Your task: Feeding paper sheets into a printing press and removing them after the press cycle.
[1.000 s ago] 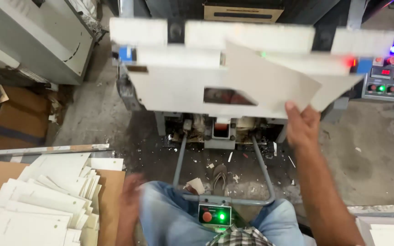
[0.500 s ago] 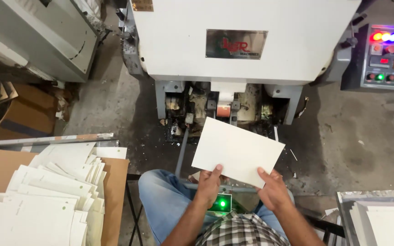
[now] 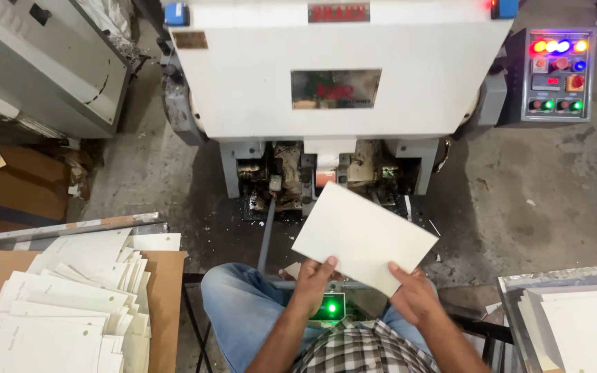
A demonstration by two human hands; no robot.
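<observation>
Head view: both hands are on 1 card, a plain off-white rectangular sheet, flat, stiff-looking and matte, tilted with 1 corner toward the press. Left hand pinches the near edge, thumb on top; right hand clamps the lower right corner the same way. So each grip is closed on the card, which is held in the air above the lap, just short of the press's open, grimy underside.

By my reading, this is the carrying step between press and stack: the sheet is neither in the machine nor laid down. Any next move calls for keeping it level, so it doesn't bend.

Left of the knees, a fanned pile of similar pale sheets lies on brown cardboard. At the right, a metal tray holds more. A control box glows red, blue, green. Concrete floor, scrap-littered.
</observation>
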